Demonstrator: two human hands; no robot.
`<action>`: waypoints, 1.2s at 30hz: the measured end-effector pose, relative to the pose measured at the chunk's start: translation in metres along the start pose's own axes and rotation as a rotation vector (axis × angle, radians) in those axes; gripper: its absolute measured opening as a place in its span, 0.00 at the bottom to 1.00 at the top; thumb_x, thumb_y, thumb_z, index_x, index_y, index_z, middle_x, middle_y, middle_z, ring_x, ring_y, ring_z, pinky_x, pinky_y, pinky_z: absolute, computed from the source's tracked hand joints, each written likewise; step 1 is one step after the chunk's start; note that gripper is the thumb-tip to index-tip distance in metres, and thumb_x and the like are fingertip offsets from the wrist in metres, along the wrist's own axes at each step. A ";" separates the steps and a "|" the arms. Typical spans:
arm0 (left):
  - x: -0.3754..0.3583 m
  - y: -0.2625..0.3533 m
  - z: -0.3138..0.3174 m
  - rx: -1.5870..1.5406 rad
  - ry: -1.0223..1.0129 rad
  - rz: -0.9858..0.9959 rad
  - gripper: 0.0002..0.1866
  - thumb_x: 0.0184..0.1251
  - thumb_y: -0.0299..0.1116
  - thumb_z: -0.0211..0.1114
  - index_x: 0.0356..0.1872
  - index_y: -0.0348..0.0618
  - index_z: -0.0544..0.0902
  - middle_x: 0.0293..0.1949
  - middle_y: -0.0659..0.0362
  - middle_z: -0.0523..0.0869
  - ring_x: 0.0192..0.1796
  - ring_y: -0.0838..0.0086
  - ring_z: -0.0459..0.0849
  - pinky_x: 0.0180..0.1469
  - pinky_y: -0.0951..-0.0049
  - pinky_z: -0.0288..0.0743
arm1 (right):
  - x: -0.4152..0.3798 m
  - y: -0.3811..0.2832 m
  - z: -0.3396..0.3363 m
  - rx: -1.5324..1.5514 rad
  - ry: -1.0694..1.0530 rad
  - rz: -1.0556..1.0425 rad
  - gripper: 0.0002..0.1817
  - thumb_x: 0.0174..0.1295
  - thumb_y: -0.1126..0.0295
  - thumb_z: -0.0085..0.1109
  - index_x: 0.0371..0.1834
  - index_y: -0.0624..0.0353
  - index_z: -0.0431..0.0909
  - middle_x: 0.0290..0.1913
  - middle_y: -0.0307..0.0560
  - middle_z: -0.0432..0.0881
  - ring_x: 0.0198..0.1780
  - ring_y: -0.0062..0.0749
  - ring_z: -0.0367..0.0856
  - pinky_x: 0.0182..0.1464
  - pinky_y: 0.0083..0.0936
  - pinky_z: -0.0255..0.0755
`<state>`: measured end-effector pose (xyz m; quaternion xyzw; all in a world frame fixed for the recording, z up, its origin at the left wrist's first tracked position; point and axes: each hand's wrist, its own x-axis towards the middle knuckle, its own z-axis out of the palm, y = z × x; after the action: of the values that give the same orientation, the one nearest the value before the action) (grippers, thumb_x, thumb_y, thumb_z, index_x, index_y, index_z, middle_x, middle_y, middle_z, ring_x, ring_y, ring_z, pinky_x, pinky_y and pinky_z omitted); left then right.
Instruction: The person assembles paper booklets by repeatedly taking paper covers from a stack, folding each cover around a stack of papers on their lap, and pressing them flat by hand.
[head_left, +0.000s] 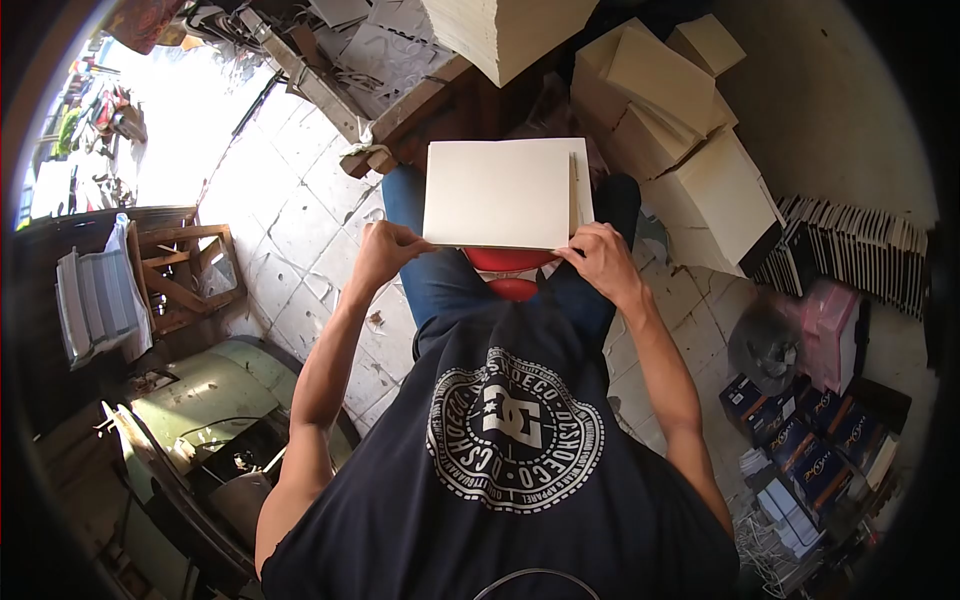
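Note:
A cream rectangular stack of sheets or boards (498, 193) lies between my knees, above a red seat (505, 260). My left hand (388, 252) pinches its near left corner between thumb and fingers. At the near right corner, my right hand (598, 258) has its fingers closed on the edge. The top piece sits slightly left of the one beneath, whose right strip shows. How many layers there are I cannot tell.
Large cream stacks (715, 195) stand at the right, another (508, 35) straight ahead. Black-edged pieces (868, 245) stand in a row at far right, above dark boxes (815, 445). A wooden frame (190, 265) and green curved object (220, 395) are at left.

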<state>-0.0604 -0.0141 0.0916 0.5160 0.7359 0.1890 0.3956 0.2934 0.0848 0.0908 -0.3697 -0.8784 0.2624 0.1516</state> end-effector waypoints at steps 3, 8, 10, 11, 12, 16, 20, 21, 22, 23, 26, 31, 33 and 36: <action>-0.002 0.001 0.001 -0.150 -0.058 -0.105 0.22 0.64 0.48 0.73 0.33 0.32 0.88 0.25 0.56 0.87 0.26 0.76 0.85 0.30 0.75 0.79 | -0.003 -0.002 -0.003 -0.059 -0.026 0.050 0.14 0.56 0.61 0.73 0.27 0.63 0.86 0.30 0.48 0.84 0.37 0.44 0.83 0.44 0.37 0.71; -0.011 -0.009 0.025 -0.490 -0.088 -0.379 0.38 0.73 0.66 0.54 0.31 0.32 0.83 0.25 0.56 0.83 0.26 0.74 0.84 0.28 0.74 0.78 | -0.003 -0.057 -0.023 -0.165 0.025 0.102 0.18 0.53 0.55 0.75 0.35 0.60 0.87 0.33 0.44 0.84 0.40 0.39 0.82 0.46 0.36 0.69; -0.013 -0.007 0.035 -0.509 -0.094 -0.378 0.35 0.74 0.64 0.54 0.27 0.36 0.81 0.23 0.59 0.80 0.23 0.77 0.79 0.24 0.77 0.71 | 0.009 -0.086 -0.006 -0.117 0.048 -0.014 0.27 0.57 0.52 0.71 0.52 0.60 0.83 0.48 0.46 0.86 0.51 0.38 0.82 0.54 0.34 0.70; -0.013 -0.009 0.042 -0.504 -0.073 -0.349 0.34 0.74 0.63 0.55 0.25 0.37 0.80 0.21 0.61 0.78 0.21 0.79 0.77 0.23 0.77 0.69 | 0.016 -0.098 0.010 -0.146 -0.012 -0.058 0.34 0.59 0.50 0.69 0.63 0.62 0.76 0.60 0.49 0.81 0.61 0.38 0.79 0.61 0.36 0.69; -0.012 -0.011 0.049 -0.498 -0.052 -0.318 0.33 0.75 0.61 0.56 0.23 0.38 0.79 0.18 0.62 0.76 0.20 0.80 0.74 0.22 0.78 0.66 | 0.024 -0.107 0.030 -0.189 -0.059 -0.095 0.41 0.59 0.49 0.68 0.70 0.65 0.68 0.69 0.53 0.74 0.68 0.40 0.72 0.66 0.40 0.64; -0.008 -0.016 0.062 -0.849 -0.008 -0.356 0.28 0.75 0.55 0.59 0.18 0.46 0.73 0.16 0.67 0.69 0.17 0.83 0.66 0.21 0.79 0.57 | 0.033 -0.125 0.102 -0.389 -0.166 -0.134 0.50 0.58 0.48 0.68 0.76 0.70 0.57 0.79 0.62 0.57 0.81 0.47 0.52 0.81 0.45 0.43; -0.009 -0.011 0.059 -0.870 -0.028 -0.347 0.29 0.74 0.54 0.60 0.16 0.46 0.72 0.15 0.67 0.69 0.17 0.82 0.66 0.21 0.79 0.56 | 0.002 -0.092 0.077 -0.369 -0.169 -0.084 0.49 0.61 0.45 0.62 0.78 0.65 0.56 0.81 0.55 0.55 0.82 0.45 0.49 0.81 0.51 0.39; -0.009 -0.012 0.058 -0.872 -0.042 -0.341 0.29 0.74 0.54 0.60 0.15 0.46 0.72 0.15 0.66 0.69 0.17 0.82 0.66 0.21 0.79 0.56 | -0.013 -0.075 0.067 -0.354 -0.145 -0.046 0.49 0.61 0.46 0.63 0.78 0.64 0.56 0.81 0.54 0.55 0.83 0.42 0.49 0.80 0.54 0.38; -0.008 -0.012 0.058 -0.874 -0.057 -0.333 0.29 0.74 0.54 0.60 0.15 0.47 0.72 0.14 0.66 0.69 0.17 0.81 0.67 0.21 0.79 0.56 | -0.029 -0.060 0.055 -0.357 -0.124 -0.003 0.49 0.60 0.49 0.66 0.79 0.64 0.57 0.81 0.52 0.55 0.83 0.40 0.49 0.80 0.57 0.38; -0.007 -0.012 0.058 -0.881 -0.054 -0.339 0.29 0.74 0.54 0.60 0.14 0.46 0.72 0.14 0.66 0.69 0.16 0.81 0.67 0.21 0.79 0.56 | -0.041 -0.046 0.043 -0.333 -0.082 0.025 0.49 0.59 0.49 0.68 0.78 0.64 0.58 0.81 0.51 0.56 0.82 0.38 0.50 0.79 0.57 0.40; -0.007 -0.004 0.051 -0.829 -0.030 -0.325 0.30 0.73 0.54 0.61 0.12 0.45 0.73 0.12 0.65 0.70 0.14 0.81 0.66 0.20 0.78 0.55 | -0.047 -0.037 0.016 -0.227 -0.014 0.098 0.50 0.57 0.49 0.70 0.78 0.62 0.58 0.80 0.51 0.59 0.82 0.40 0.51 0.79 0.57 0.40; -0.039 0.067 0.028 -0.663 0.056 -0.223 0.32 0.73 0.53 0.60 0.10 0.43 0.76 0.08 0.64 0.70 0.11 0.81 0.65 0.18 0.77 0.55 | 0.020 -0.083 0.003 -0.136 0.135 -0.081 0.43 0.57 0.54 0.71 0.74 0.60 0.66 0.75 0.54 0.68 0.78 0.43 0.63 0.78 0.53 0.48; -0.049 0.079 0.025 -0.696 0.029 -0.082 0.29 0.77 0.52 0.54 0.22 0.39 0.83 0.13 0.63 0.75 0.16 0.81 0.71 0.22 0.78 0.59 | 0.039 -0.071 0.026 -0.069 0.110 -0.266 0.32 0.59 0.62 0.68 0.67 0.61 0.74 0.62 0.54 0.82 0.65 0.44 0.80 0.71 0.44 0.66; -0.063 0.085 0.016 -0.776 0.086 0.170 0.28 0.81 0.52 0.49 0.36 0.36 0.85 0.19 0.62 0.78 0.22 0.82 0.75 0.28 0.79 0.63 | 0.047 -0.070 -0.037 -0.006 0.350 -0.189 0.15 0.60 0.75 0.63 0.50 0.62 0.82 0.42 0.50 0.89 0.46 0.44 0.89 0.55 0.37 0.80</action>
<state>0.0132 -0.0397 0.1647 0.3788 0.5805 0.5063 0.5130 0.2388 0.0907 0.1649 -0.3260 -0.8701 0.1761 0.3249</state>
